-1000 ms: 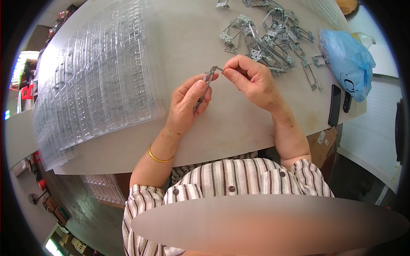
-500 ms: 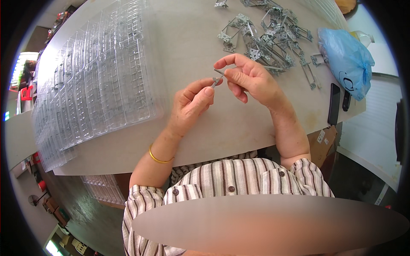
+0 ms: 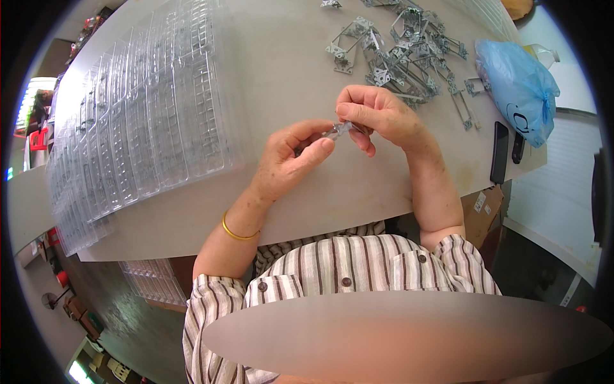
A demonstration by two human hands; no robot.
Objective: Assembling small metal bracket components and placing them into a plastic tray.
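Between my two hands, above the middle of the table, is a small grey metal bracket (image 3: 339, 130); much of it is hidden by fingers. My left hand (image 3: 291, 153) grips its near end between thumb and forefinger. The thumb and fingers of my right hand (image 3: 380, 118) close on the other end. Beyond the right hand lies a tangled heap of similar metal brackets (image 3: 416, 54), thin hinged frames with punched end plates.
Stacked clear plastic trays (image 3: 144, 121) cover the table's left side. At the right are a full blue plastic bag (image 3: 517, 89), a black phone (image 3: 500, 152) and a small black object (image 3: 519, 149). Below the right table edge stands a cardboard box (image 3: 483, 211).
The bracket has turned and shifted slightly right. My left thumb and fingers reach further along it, and my right fingers have come down and closed on its other end.
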